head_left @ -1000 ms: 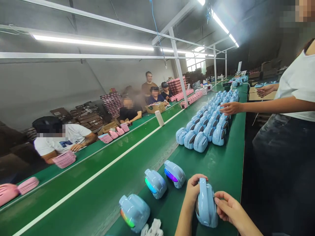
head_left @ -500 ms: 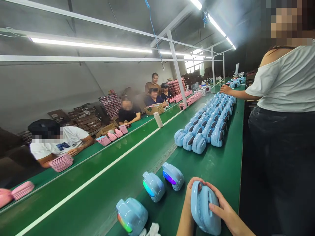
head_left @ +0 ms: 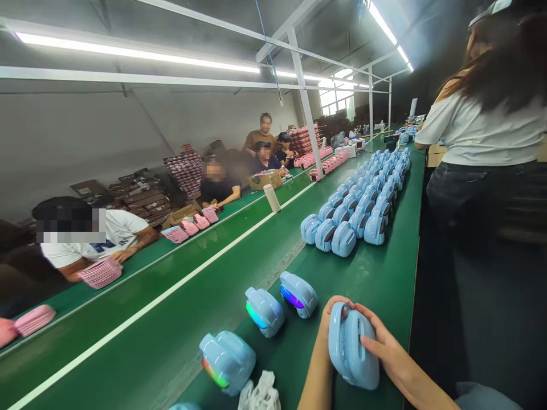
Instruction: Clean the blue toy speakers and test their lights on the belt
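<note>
Both my hands are wrapped around a light-blue portable speaker with a carry handle, tilted above the green bench. My left hand grips its far left side, the fingertips partly hidden behind the handle. On the right side, my right hand holds it with the thumb on the face near a slot. Three similar speakers stand to the left: one glowing purple, one glowing cyan and one glowing orange-green. A crumpled white cloth lies beside the nearest.
Rows of blue speakers cover the bench farther ahead. A co-worker stands at the right edge. Across the green belt, several people sit near pink parts. A pale cylinder stands by the white line.
The co-worker on the right has turned away and drawn a hand back from the speaker rows. My view has shifted slightly; my hands keep the same hold on the speaker.
</note>
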The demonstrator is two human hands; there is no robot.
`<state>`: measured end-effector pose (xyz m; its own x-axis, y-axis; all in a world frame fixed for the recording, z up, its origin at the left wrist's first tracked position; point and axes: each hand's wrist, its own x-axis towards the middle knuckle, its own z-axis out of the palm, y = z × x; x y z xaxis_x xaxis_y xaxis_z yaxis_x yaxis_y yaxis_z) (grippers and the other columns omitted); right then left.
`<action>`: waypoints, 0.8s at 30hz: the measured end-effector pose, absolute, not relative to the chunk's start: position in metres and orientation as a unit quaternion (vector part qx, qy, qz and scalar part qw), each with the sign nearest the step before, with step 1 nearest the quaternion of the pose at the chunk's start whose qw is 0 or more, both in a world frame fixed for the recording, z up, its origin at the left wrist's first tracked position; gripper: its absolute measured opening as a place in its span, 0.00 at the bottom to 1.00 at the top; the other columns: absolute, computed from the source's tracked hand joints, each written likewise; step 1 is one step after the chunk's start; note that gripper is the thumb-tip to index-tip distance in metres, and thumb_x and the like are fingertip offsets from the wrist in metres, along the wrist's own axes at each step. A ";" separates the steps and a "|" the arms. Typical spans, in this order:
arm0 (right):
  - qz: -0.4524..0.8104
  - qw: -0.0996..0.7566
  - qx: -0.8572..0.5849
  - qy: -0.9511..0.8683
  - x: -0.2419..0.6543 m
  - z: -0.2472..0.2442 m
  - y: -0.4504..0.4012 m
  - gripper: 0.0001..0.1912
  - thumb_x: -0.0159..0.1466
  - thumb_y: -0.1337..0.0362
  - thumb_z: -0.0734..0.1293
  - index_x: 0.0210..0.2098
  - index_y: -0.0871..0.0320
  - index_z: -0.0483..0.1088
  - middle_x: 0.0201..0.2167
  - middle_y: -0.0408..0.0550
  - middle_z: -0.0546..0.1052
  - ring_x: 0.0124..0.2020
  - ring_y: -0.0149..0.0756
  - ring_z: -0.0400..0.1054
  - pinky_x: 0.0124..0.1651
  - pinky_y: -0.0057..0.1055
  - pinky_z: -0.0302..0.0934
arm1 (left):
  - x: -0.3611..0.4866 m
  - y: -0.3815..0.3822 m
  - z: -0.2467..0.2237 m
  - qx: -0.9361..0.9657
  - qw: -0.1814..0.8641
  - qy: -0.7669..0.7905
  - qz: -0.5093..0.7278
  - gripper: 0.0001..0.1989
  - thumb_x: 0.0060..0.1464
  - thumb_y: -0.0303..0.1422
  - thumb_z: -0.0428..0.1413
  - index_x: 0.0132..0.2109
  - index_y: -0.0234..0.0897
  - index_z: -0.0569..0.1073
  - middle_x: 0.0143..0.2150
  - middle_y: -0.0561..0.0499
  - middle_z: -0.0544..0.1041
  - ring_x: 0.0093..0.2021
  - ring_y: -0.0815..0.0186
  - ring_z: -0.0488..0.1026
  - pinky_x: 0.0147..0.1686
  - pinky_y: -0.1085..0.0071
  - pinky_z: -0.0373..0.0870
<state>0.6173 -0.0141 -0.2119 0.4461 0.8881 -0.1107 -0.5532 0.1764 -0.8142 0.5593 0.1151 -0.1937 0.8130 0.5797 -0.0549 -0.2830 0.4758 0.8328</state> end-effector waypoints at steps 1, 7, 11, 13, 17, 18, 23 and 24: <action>0.497 0.734 -0.413 -0.211 0.619 -0.212 -0.016 0.35 0.55 0.50 0.72 0.59 0.48 0.59 0.60 0.48 0.64 0.61 0.47 0.56 0.62 0.42 0.50 | 0.559 0.115 -0.194 0.442 0.845 0.164 0.252 0.17 0.27 0.43 0.70 0.26 0.40 0.77 0.28 0.51 0.74 0.29 0.64 0.68 0.31 0.68 0.67; 0.500 0.727 -0.411 -0.230 0.624 -0.221 -0.016 0.34 0.57 0.52 0.70 0.60 0.46 0.56 0.61 0.45 0.61 0.62 0.45 0.54 0.62 0.41 0.50 | 0.559 0.117 -0.195 0.468 0.837 0.150 0.240 0.13 0.33 0.42 0.68 0.28 0.45 0.78 0.30 0.53 0.75 0.32 0.63 0.68 0.34 0.66 0.67; 0.490 0.720 -0.430 -0.236 0.626 -0.223 -0.014 0.35 0.56 0.52 0.71 0.59 0.47 0.56 0.61 0.46 0.61 0.62 0.44 0.53 0.62 0.41 0.50 | 0.561 0.120 -0.197 0.470 0.833 0.153 0.247 0.16 0.31 0.42 0.68 0.29 0.40 0.76 0.30 0.52 0.74 0.32 0.64 0.69 0.35 0.67 0.67; 0.491 0.718 -0.435 -0.232 0.627 -0.220 -0.013 0.36 0.55 0.52 0.72 0.59 0.47 0.56 0.61 0.46 0.61 0.62 0.45 0.54 0.62 0.41 0.51 | 0.560 0.121 -0.199 0.468 0.837 0.144 0.242 0.16 0.34 0.41 0.68 0.30 0.38 0.75 0.31 0.52 0.75 0.32 0.64 0.69 0.35 0.67 0.67; 0.495 0.710 -0.450 -0.219 0.628 -0.213 -0.014 0.37 0.53 0.53 0.73 0.58 0.48 0.57 0.60 0.47 0.62 0.61 0.45 0.55 0.62 0.40 0.51 | 0.559 0.121 -0.203 0.470 0.840 0.131 0.237 0.14 0.39 0.39 0.65 0.33 0.37 0.74 0.32 0.51 0.75 0.33 0.64 0.70 0.37 0.66 0.67; 0.498 0.705 -0.455 -0.217 0.629 -0.212 -0.014 0.37 0.52 0.53 0.73 0.58 0.48 0.57 0.60 0.46 0.62 0.61 0.44 0.55 0.62 0.40 0.51 | 0.559 0.121 -0.203 0.470 0.840 0.133 0.237 0.15 0.38 0.39 0.66 0.33 0.37 0.74 0.32 0.51 0.74 0.33 0.64 0.70 0.37 0.66 0.67; 0.503 0.684 -0.485 -0.208 0.631 -0.206 -0.013 0.38 0.50 0.54 0.74 0.56 0.49 0.57 0.61 0.46 0.61 0.62 0.44 0.53 0.61 0.40 0.50 | 0.558 0.120 -0.201 0.467 0.839 0.145 0.238 0.16 0.38 0.40 0.66 0.33 0.36 0.73 0.32 0.51 0.74 0.35 0.63 0.71 0.39 0.64 0.67; 0.504 0.681 -0.490 -0.206 0.631 -0.205 -0.013 0.38 0.50 0.55 0.73 0.56 0.49 0.57 0.61 0.46 0.61 0.62 0.44 0.54 0.61 0.40 0.50 | 0.558 0.120 -0.200 0.466 0.840 0.146 0.238 0.16 0.38 0.40 0.66 0.33 0.36 0.73 0.32 0.51 0.74 0.35 0.63 0.71 0.39 0.65 0.67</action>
